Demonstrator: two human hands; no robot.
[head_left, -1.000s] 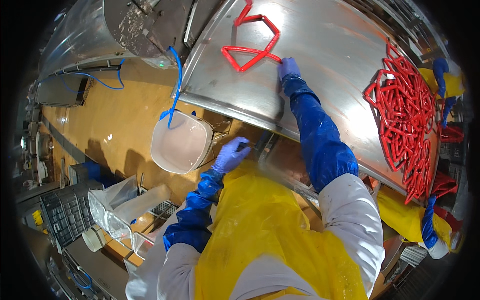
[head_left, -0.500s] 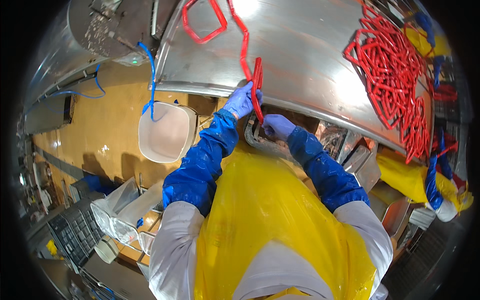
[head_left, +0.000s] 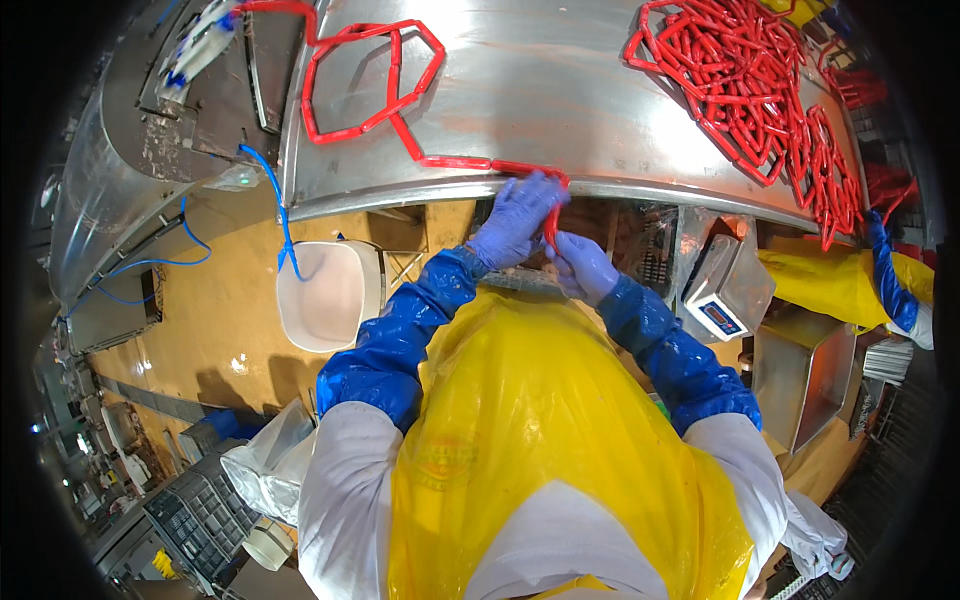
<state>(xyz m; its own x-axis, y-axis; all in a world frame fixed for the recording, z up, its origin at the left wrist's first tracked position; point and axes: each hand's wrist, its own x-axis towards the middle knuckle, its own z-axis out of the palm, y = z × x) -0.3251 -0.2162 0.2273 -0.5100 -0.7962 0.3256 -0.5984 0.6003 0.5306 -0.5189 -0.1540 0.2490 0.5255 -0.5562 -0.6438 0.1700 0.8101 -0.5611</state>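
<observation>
A chain of red sausage links [head_left: 453,162] runs across the steel table [head_left: 520,110] to its near edge. There my gloved left hand [head_left: 508,222] is closed around the links, its fingers slightly smeared by motion. Just below and to the right, my gloved right hand [head_left: 584,265] pinches the lower part of the same links, which hang over the edge between both hands. Part of the held links is hidden behind the left fingers. Farther up the table the chain lies in a loose loop.
A large heap of linked sausages [head_left: 740,90] covers the table's right end. A machine [head_left: 190,130] stands upper left, with a white bin [head_left: 325,295] below it. On the right are a scale [head_left: 722,285], a metal tub [head_left: 800,385] and a co-worker's yellow apron [head_left: 825,280].
The upright bundle of links has dropped to the table edge, and the left hand has moved slightly right and down over it. The view has shifted, showing more of the chain's loop and the scale.
</observation>
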